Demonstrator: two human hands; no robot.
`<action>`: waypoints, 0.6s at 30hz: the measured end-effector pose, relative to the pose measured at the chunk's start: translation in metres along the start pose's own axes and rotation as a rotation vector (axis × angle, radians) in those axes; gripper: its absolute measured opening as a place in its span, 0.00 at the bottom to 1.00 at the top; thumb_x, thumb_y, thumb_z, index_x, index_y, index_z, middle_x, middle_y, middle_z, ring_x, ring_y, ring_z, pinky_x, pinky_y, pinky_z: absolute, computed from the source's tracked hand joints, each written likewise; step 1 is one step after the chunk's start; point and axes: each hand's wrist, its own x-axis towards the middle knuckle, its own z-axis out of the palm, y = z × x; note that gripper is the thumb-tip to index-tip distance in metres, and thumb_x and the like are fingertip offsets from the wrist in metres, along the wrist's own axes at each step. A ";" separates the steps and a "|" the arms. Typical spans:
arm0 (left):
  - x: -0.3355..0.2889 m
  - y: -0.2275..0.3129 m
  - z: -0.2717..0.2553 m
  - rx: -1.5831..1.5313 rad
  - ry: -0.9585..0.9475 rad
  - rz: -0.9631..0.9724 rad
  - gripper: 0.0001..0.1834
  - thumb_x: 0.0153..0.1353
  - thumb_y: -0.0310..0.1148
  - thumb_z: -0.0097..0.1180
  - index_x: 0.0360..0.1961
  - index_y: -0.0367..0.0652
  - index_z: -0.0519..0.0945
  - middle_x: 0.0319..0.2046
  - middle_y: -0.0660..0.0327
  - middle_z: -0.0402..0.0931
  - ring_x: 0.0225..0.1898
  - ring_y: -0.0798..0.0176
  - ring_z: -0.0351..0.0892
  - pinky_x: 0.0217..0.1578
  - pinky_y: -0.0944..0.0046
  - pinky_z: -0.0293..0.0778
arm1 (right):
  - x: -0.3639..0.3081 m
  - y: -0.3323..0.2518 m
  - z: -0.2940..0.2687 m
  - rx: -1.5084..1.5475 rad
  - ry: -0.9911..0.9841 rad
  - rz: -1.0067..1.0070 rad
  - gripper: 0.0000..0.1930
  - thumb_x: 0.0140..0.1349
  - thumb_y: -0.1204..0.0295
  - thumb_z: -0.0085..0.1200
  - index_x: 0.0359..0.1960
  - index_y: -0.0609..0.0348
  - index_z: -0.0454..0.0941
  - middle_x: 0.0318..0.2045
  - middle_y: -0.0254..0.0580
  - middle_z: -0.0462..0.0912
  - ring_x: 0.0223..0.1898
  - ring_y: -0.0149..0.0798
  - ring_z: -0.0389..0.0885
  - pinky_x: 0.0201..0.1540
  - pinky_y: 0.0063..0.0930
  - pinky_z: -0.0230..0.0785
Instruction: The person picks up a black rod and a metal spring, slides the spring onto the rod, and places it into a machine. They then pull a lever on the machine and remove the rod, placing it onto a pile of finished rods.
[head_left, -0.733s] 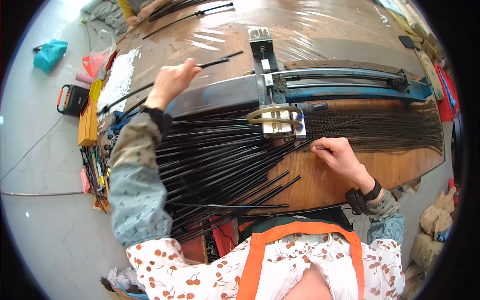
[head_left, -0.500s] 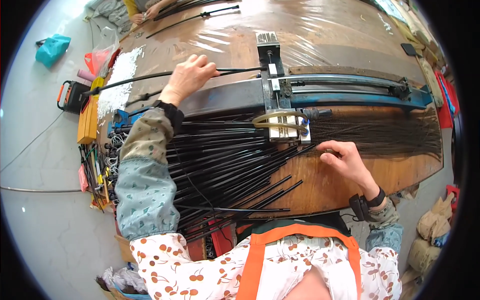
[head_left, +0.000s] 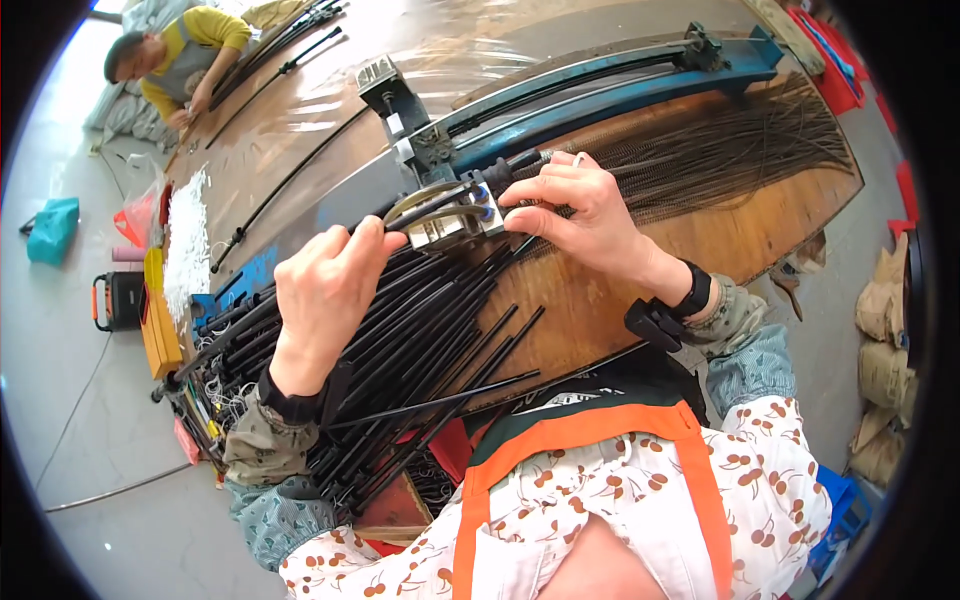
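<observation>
black slender rod with a jointed end (head_left: 224, 342) runs from the lower left into the left hand (head_left: 328, 290), just left of a silver metal clamp block (head_left: 432, 236); whether its far end sits inside the block cannot be told, as the fingers cover it. the left hand is closed on the rod, thumb and forefinger toward the block. the right hand (head_left: 590, 215) is at the opposite side of the block, fingers bent, thumb and forefinger tips at its right end; whether they grip anything cannot be told. the two hands are apart, with the block between them. curved olive-coloured hoses (head_left: 440, 211) loop over the block, which is mounted beside a long blue steel rail (head_left: 560, 131). a fan of loose black rods (head_left: 410, 320) lies below the left hand on a brown wooden table (head_left: 600, 290). dark thin coiled wires (head_left: 740, 145) extend to the right of the right hand. small white pieces (head_left: 187, 235) are heaped near the left table edge. a co-worker's yellow sleeve (head_left: 218, 28) shows at upper left.
</observation>
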 end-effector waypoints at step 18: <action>0.019 0.075 0.005 -0.097 -0.379 0.018 0.07 0.66 0.34 0.58 0.40 0.43 0.75 0.24 0.57 0.73 0.27 0.50 0.77 0.25 0.53 0.71 | -0.034 0.016 -0.026 -0.436 0.063 -0.474 0.22 0.58 0.62 0.64 0.54 0.54 0.80 0.33 0.29 0.75 0.36 0.34 0.77 0.42 0.29 0.73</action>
